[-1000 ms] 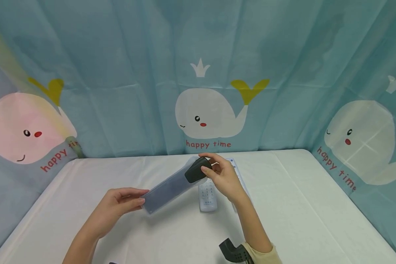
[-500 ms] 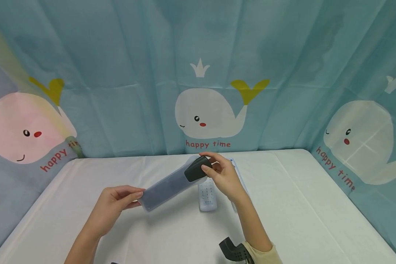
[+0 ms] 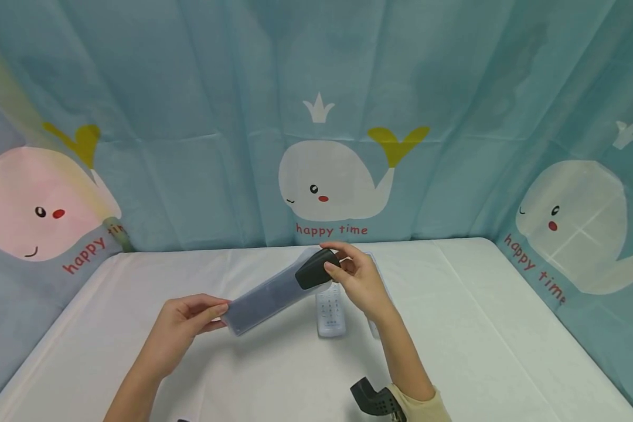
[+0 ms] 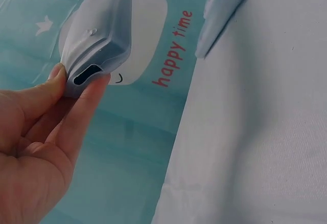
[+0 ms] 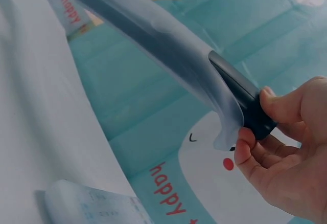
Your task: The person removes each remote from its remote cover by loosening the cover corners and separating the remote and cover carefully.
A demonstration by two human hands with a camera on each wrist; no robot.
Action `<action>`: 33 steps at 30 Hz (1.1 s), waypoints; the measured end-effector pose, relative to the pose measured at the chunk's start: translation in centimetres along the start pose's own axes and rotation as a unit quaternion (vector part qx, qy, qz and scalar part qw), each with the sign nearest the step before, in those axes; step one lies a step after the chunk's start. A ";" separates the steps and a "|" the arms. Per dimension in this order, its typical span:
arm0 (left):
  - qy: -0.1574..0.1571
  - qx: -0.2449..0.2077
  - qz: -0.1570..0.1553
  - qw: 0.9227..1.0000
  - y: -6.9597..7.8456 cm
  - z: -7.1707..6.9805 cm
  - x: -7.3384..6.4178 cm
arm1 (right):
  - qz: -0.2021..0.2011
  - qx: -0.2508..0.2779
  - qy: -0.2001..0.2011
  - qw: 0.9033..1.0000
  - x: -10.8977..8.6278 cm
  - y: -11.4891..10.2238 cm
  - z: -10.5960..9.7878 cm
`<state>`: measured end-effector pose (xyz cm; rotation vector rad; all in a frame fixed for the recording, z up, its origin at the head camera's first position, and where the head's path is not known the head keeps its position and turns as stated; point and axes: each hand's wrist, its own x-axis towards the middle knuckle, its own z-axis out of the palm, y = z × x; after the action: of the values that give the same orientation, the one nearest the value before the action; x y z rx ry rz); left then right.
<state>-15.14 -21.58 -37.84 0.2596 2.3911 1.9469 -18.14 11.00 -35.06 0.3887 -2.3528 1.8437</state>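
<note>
A translucent cover (image 3: pixel 266 303) is held above the white-clothed bench (image 3: pixel 485 334), slanting from near left to far right between two hands. A dark handset (image 3: pixel 314 271) sits partly inside it, its bare end sticking out of the open mouth at the far right; through the cover the rest looks grey-blue.

The left hand (image 3: pixel 181 325) pinches the near left corner, thumb against bent fingers, just beside a dark oval slot (image 4: pixel 87 74) in that end. The right hand (image 3: pixel 362 282) grips the handset's bare end between thumb and curled fingers.

A pale remote (image 3: pixel 330 316) with rows of buttons lies on the bench, near the right hand. Another pale, flat thing (image 3: pixel 373 329) lies to its right, partly hidden by the right forearm (image 3: pixel 403 351). A black mount (image 3: pixel 373 400) is by the beige cuff (image 3: pixel 424 405). Beyond the bench hangs a blue curtain (image 3: pixel 190 105) printed with whales.
</note>
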 end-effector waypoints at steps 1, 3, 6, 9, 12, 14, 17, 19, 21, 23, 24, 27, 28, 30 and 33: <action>-0.001 -0.001 -0.002 1.000 0.0 0.0 0.0 | 0.000 0.002 0.000 1.000 0.0 0.0 0.0; -0.002 0.000 -0.004 1.000 0.1 0.0 0.0 | 0.002 0.005 -0.001 1.000 0.0 -0.1 -0.1; -0.002 -0.003 -0.001 1.000 0.0 -0.1 0.0 | 0.006 0.007 -0.001 1.000 0.0 -0.1 -0.1; -0.003 -0.005 0.005 1.000 0.0 -0.1 -0.1 | 0.009 0.005 0.002 1.000 0.0 -0.1 -0.1; -0.002 -0.002 0.005 1.000 0.0 -0.1 -0.2 | 0.013 0.003 0.003 1.000 -0.1 -0.1 -0.2; -0.001 0.003 0.003 1.000 0.0 -0.1 -0.2 | 0.017 0.004 0.003 1.000 -0.1 -0.1 -0.2; -0.001 0.005 -0.001 1.000 0.0 -0.1 -0.2 | 0.020 0.006 0.003 1.000 -0.2 -0.1 -0.3; -0.002 0.005 -0.003 1.000 0.0 -0.1 -0.2 | 0.021 0.007 0.003 1.000 -0.2 -0.1 -0.4; -0.004 0.005 -0.002 1.000 0.0 -0.1 -0.2 | 0.022 0.008 0.003 1.000 -0.2 0.0 -0.5; -0.006 0.007 -0.001 1.000 0.0 -0.1 -0.2 | 0.023 0.009 0.004 1.000 -0.2 0.0 -0.5; -0.008 0.008 -0.001 1.000 0.0 -0.2 -0.2 | 0.025 0.009 0.004 1.000 -0.1 0.0 -0.6; -0.008 0.012 0.002 1.000 -0.1 -0.2 -0.2 | 0.029 0.009 0.005 1.000 -0.1 -0.1 -0.6; -0.007 0.013 0.005 1.000 -0.1 -0.3 -0.2 | 0.030 0.008 0.006 0.999 -0.1 -0.1 -0.6; -0.006 0.016 0.010 1.000 -0.2 -0.3 -0.2 | 0.032 0.008 0.007 0.999 -0.1 -0.1 -0.7; -0.007 0.017 0.015 1.000 -0.3 -0.4 -0.2 | 0.032 0.007 0.010 0.999 -0.1 -0.1 -0.7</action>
<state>-15.01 -22.05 -38.05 0.3101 2.4275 1.9118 -18.05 11.70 -34.76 0.2995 -2.3667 1.8834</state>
